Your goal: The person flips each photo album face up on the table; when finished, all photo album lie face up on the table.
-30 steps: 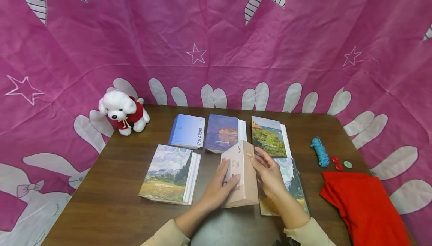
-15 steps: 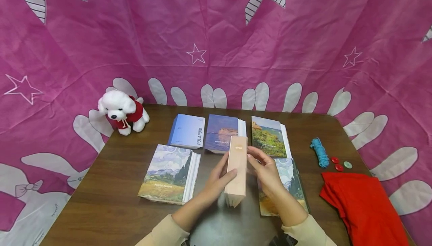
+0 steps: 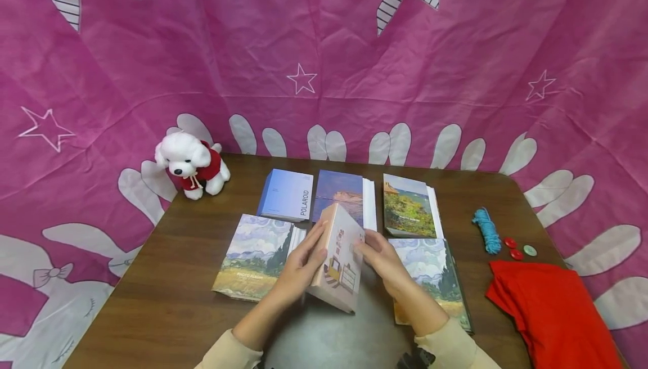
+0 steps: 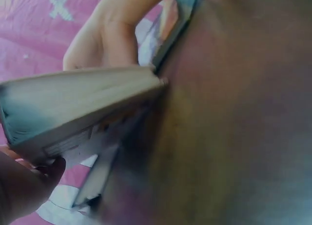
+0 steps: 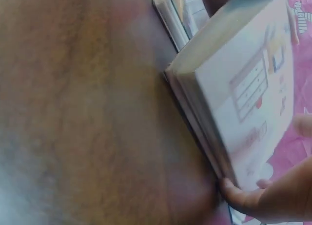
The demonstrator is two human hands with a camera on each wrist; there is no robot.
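The pink album point(image 3: 340, 259) is held tilted above the desk point(image 3: 182, 279), near the middle of its front edge, with its illustrated cover turned toward the right and its lower corner just over the wood. The left hand point(image 3: 298, 268) grips it from the left, fingers point(image 3: 315, 238) stretched along the back cover and spine. The right hand point(image 3: 379, 259) holds it from the right, fingers curled onto the cover's far edge. In the right wrist view the album point(image 5: 243, 103) shows its page block and a drawing of a chest of drawers, with fingertips point(image 5: 239, 195) clamped on its lower edge. In the left wrist view the album point(image 4: 78, 108) shows only its page edges, with a thumb below it; the view is blurred.

Five other albums lie flat around it. Just left of the left hand lies a landscape album point(image 3: 253, 256); under the right forearm, toward the front right, lies a swirly-sky album point(image 3: 430, 270). Along the back run a blue Polaroid album point(image 3: 286, 194), a seascape album point(image 3: 344, 192) partly hidden behind the pink one, and a green garden album point(image 3: 409, 206).

A white plush dog point(image 3: 189, 163) in a red top sits at the back left corner. Near the right edge lie a coil of blue cord point(image 3: 487, 229), three buttons point(image 3: 517, 248) just beside it, and a folded red cloth point(image 3: 552, 307) at the front right corner.
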